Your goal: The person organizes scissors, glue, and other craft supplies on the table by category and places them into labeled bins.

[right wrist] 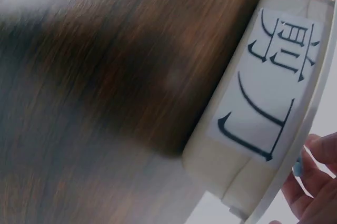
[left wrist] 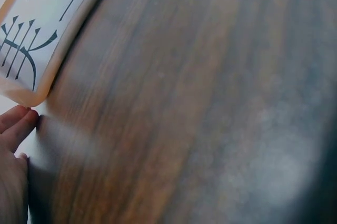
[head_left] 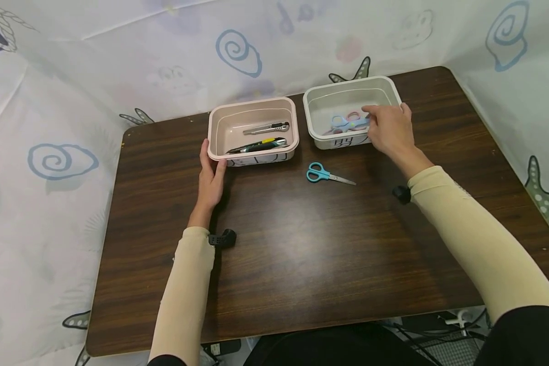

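My left hand [head_left: 209,185] touches the near left corner of a pink plastic basket [head_left: 252,108], its fingers fairly straight. In the left wrist view, fingertips [left wrist: 23,121] meet the corner of that basket. Inside it lie several utility knives, among them a grey one [head_left: 266,128]. My right hand [head_left: 392,129] is over the near right part of a white basket [head_left: 317,104] and pinches light-blue scissors [head_left: 347,123]; its fingertips are partly hidden. Pink scissors [head_left: 354,116] lie in the same basket.
Teal-handled scissors [head_left: 320,173] lie on the dark wooden table [head_left: 293,264] in front of the gap between the baskets. A white label [right wrist: 263,84] with printed characters is on the white basket's front. A patterned white cloth [head_left: 132,66] stands behind the table.
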`<state>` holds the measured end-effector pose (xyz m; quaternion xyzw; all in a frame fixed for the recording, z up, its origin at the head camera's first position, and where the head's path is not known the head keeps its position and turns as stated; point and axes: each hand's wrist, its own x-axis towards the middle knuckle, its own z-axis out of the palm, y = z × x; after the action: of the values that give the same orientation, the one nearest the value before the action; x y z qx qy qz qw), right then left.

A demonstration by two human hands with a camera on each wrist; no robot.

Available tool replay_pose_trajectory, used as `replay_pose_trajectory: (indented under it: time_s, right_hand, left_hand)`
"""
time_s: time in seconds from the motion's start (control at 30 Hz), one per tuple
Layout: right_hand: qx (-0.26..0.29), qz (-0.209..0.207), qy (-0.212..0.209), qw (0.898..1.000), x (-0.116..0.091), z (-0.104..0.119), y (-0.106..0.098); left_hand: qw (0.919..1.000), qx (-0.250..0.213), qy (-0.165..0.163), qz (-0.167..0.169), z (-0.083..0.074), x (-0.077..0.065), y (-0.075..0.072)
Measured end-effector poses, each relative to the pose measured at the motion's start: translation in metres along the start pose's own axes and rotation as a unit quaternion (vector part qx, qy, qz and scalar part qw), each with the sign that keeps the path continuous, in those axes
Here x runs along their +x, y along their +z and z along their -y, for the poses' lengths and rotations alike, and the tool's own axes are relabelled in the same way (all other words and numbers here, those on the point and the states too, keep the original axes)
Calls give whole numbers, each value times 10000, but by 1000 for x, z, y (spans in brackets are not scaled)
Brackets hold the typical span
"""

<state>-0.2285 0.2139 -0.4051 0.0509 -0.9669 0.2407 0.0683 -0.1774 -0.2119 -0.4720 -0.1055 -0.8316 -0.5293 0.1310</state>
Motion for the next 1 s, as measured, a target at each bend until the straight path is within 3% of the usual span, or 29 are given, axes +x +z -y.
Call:
replay_pose_trajectory:
  time_s: [0.13, 0.3, 0.53, 0.7, 0.83, 0.9, 1.0]
  right_hand:
    - [-58, 37, 82, 9999, -2, -6, 1]
    - [-40, -262, -49, 9996, -7, -14, 1]
    - [-2, -1089, -735, 9913, -15, -17, 2]
    - [-292, -2005, -1836, 9619, -23, -14, 5]
    - [-563, -2411, -2588, 9336, -30, -8, 9]
    - [-673, -2397, -2980, 9215, -34, -6, 14]
    - [-777, -1935, -3592, 9097, -41, -2, 25]
  left_hand:
    - [10000, -20, 30, 3, 1, 0, 0]
    - [10000, -39, 71, 7, 2, 1, 1]
    - [10000, 34, 40, -3, 1, 1, 0]
    - [10000, 79, -41, -7, 2, 1, 0]
    - [9999, 125, -75, -10, 3, 1, 0]
    - [9999, 136, -78, -3, 3, 0, 0]
    - [9999, 158, -64, -8, 3, 0, -1]
